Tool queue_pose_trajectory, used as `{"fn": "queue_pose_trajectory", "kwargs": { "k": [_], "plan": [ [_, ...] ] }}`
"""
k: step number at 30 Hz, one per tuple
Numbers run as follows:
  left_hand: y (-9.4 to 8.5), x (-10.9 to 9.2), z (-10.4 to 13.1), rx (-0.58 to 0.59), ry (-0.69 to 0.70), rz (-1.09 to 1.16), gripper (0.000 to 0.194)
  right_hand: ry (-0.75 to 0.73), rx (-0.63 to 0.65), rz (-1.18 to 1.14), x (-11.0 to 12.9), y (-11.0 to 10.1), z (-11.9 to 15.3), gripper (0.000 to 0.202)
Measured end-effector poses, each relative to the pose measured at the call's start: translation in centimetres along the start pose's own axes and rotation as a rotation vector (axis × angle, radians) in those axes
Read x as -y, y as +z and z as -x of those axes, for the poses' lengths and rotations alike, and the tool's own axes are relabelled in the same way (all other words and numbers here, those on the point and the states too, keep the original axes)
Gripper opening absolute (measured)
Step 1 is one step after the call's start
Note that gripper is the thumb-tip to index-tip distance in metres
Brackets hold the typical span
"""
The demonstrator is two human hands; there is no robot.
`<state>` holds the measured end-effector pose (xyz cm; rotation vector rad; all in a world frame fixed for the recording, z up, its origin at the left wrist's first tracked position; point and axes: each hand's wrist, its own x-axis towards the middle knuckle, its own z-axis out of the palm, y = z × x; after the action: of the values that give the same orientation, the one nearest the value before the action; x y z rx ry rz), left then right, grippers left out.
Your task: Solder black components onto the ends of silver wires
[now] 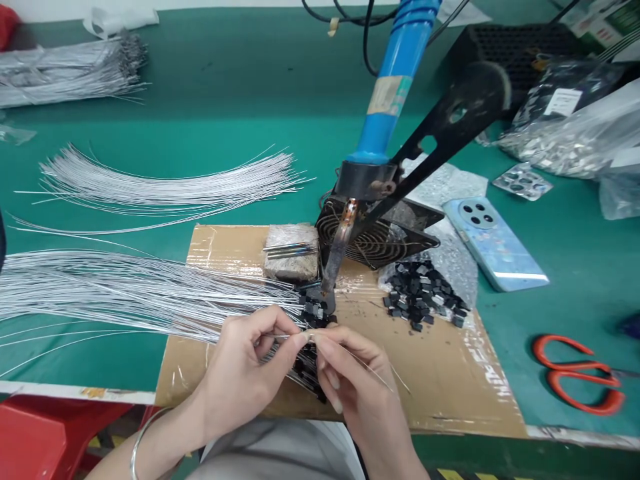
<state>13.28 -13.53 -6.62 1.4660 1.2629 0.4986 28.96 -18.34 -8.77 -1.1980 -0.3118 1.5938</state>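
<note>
My left hand [255, 377] and my right hand [357, 377] meet over the cardboard, thumbs and fingertips pinched together on a thin wire [373, 371]. Its thin ends stick out past my right fingers, to the right. What lies between the fingertips is too small to make out. Just behind and under my hands lies a bundle of white wires [150, 293], running off to the left, with small black pieces [313, 310] at their right ends. A blue-handled soldering iron [385, 113], held tilted in a black bracket [440, 133], points its tip down just beyond my fingers.
A pale block [291, 267] with metal rods stands behind the wires, beside a black fan [367, 233]. Black clips [425, 293] lie piled to the right on cardboard [400, 373]. A phone [500, 247], orange scissors [580, 373] and another wire bundle [175, 187] lie on the green table.
</note>
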Motion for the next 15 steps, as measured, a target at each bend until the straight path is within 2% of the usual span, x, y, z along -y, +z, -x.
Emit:
{"fn": "queue_pose_trajectory", "kwargs": {
  "k": [8, 15],
  "plan": [
    [0.5, 0.2, 0.3, -0.075, 0.070, 0.005, 0.023, -0.077, 0.098, -0.036, -1.4, -1.0, -0.6, 0.014],
    [1.6, 0.7, 0.7, -0.162, 0.092, 0.061, 0.025, -0.096, 0.019, -0.068, -1.6, -0.2, -0.5, 0.024]
  ]
}}
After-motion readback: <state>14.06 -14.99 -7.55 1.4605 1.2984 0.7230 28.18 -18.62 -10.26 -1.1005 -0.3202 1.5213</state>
